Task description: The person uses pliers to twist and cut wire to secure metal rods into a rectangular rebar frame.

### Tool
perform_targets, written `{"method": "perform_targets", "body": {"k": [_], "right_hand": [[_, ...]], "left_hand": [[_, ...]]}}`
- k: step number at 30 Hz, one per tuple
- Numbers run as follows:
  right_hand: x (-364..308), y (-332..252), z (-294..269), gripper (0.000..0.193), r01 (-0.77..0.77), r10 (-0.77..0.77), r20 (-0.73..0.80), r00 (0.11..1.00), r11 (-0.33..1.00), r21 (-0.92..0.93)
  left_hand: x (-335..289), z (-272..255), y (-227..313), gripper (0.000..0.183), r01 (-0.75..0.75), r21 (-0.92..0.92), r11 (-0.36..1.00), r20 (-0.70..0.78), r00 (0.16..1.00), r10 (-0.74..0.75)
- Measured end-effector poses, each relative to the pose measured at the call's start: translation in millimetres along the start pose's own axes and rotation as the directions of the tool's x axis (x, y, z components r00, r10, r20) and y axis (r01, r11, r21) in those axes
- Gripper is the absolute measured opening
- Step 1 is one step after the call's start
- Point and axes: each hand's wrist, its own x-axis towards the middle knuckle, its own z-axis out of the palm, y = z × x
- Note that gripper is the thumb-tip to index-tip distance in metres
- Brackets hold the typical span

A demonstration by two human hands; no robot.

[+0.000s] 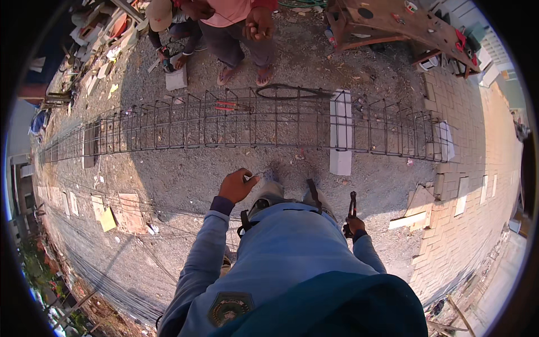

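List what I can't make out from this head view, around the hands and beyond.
Head view, hidden: the inside of the bare left hand, behind its own curled fingers.
Head view, covered: part of the dark metal hand tool, by the right hand.
Head view, too small: the left end of the long steel-bar cage.
Head view, cut off: the pink-shirted standing person's head, by the top edge.

Brown wooden tabletop (382, 23) at upper right, green hose (303, 5) near it, yellow sheet (108, 220) beside a tan board (132, 214), block paving (469, 149).
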Motion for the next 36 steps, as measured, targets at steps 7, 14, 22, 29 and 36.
{"method": "perform_targets", "body": {"k": [7, 14, 22, 29, 36], "right_hand": [[-4, 67, 83, 0.027, 0.036, -0.009, -0.217, 0.976, 0.992, 0.118], [-29, 105, 174, 0.04, -0.155, 0.213, -0.189, 0.959, 0.947, 0.281], [-11, 163, 260, 0.053, -0.165, 0.165, -0.175, 0.971, 0.986, 0.017], [-40, 141, 188, 0.049, -0.182, 0.232, -0.308, 0.923, 0.966, 0.181], [-9, 30, 40, 0.071, -0.043, -0.072, -0.326, 0.943, 0.943, -0.331]], "left_hand": [[67, -51, -1, 0.041, -0.193, 0.063, 0.979, 0.001, 0.981, 0.193], [68, -28, -2, 0.044, -0.385, 0.233, 0.893, 0.302, 0.902, 0.309], [102, -36, 28, 0.04, -0.39, 0.222, 0.894, 0.439, 0.858, 0.266], [112, -43, 47, 0.03, -0.258, -0.133, 0.957, 0.2, 0.939, 0.281], [61, -11, 43, 0.033, 0.021, -0.333, 0.943, 0.029, 1.0, -0.012]]}}
